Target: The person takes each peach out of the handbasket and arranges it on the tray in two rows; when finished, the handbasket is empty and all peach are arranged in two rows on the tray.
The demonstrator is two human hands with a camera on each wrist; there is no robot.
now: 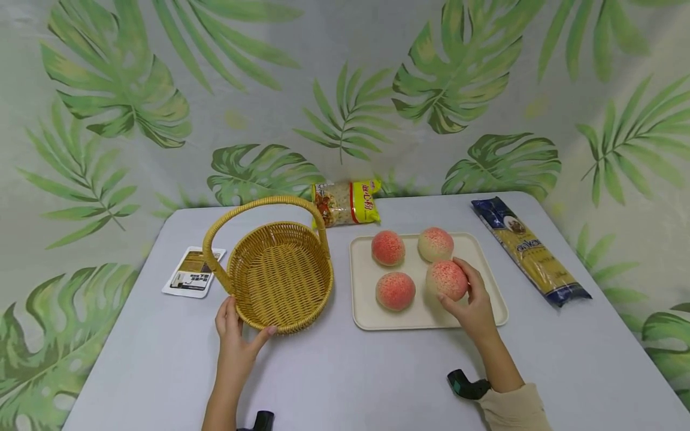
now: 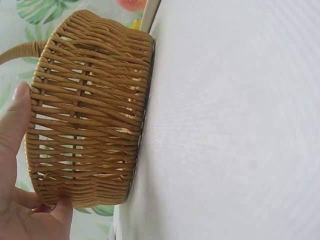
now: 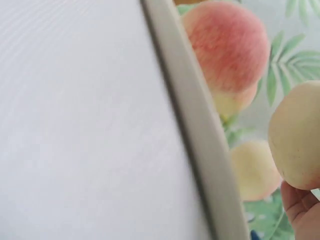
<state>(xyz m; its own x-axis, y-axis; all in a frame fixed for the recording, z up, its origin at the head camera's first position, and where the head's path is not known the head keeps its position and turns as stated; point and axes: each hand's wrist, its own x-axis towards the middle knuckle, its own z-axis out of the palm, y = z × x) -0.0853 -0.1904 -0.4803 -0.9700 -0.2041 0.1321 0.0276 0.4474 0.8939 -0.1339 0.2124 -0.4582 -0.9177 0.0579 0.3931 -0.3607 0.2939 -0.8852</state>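
Observation:
My right hand grips a pink-and-cream peach between thumb and fingers. In the right wrist view this peach is raised off the tray. Beneath it is the cream rectangular tray, where three other peaches lie. My left hand holds the near left side of a round woven basket with a tall arched handle. In the left wrist view the thumb lies at the basket's rim and the other fingers are against its side. The basket stands upright with nothing in it.
A yellow-and-clear food packet lies behind the basket and tray. To the tray's right is a long blue-and-yellow pasta packet. A small flat white-edged packet lies left of the basket. Leaf-patterned cloth hangs behind the white table.

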